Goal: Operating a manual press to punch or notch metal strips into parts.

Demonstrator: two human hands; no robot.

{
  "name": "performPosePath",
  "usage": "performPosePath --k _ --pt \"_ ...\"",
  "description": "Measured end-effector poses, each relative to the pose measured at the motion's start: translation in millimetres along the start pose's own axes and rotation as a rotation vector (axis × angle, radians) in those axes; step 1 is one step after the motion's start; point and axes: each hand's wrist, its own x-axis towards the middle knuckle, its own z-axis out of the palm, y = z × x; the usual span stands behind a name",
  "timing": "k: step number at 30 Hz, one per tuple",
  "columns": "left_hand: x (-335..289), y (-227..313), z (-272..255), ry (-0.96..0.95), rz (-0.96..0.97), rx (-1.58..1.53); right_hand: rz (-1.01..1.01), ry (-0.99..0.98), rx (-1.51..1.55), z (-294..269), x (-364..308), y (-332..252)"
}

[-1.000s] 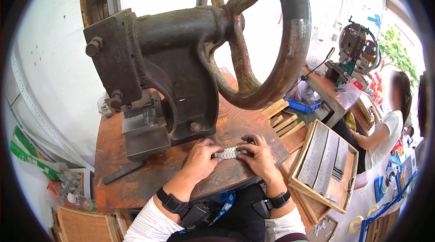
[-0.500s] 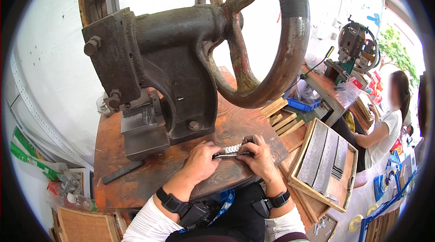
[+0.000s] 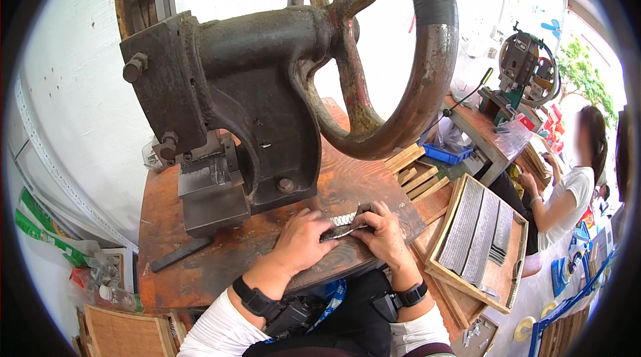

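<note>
My left hand [image 3: 300,240] and my right hand [image 3: 383,229] meet low over the front of the wooden bench. Their fingers pinch the two ends of a thin, dark-and-silver metal strip [image 3: 342,231], which tilts slightly up toward the right. Fingertips cover part of it, so its exact kind does not show. Just beyond the fingers lies a silver row of link-like metal pieces [image 3: 344,219] on the bench. In front of me stands a heavy dark hand press [image 3: 267,90], with a metal block [image 3: 214,200] at its base; neither hand touches it.
A flat dark bar [image 3: 180,255] lies on the wooden bench [image 3: 160,223] at left. To the right, a wooden tray [image 3: 444,270] holds rows of metal strips. The press's big wheel [image 3: 434,83] overhangs the bench. A person [image 3: 564,197] sits at another bench on the right.
My left hand has shifted slightly right and turned over the strip, with its fingers closer to my right hand. The strip has changed its tilt. The person at right has raised an arm.
</note>
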Motion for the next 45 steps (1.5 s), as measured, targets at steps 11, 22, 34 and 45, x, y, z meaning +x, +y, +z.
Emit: performPosePath --k 11,22,34,45 --pt "0 -7 11 0.097 0.103 0.028 0.004 -0.029 0.016 0 0 4" --pt "0 -9 11 0.075 0.09 0.045 -0.008 -0.022 -0.01 0 -1 3" --pt "4 -2 -4 -0.001 -0.226 -0.42 0.057 -0.011 0.084 1 -2 0" --pt "1 -6 -2 -0.003 -0.177 -0.261 0.022 -0.014 0.063 0 -1 -2"
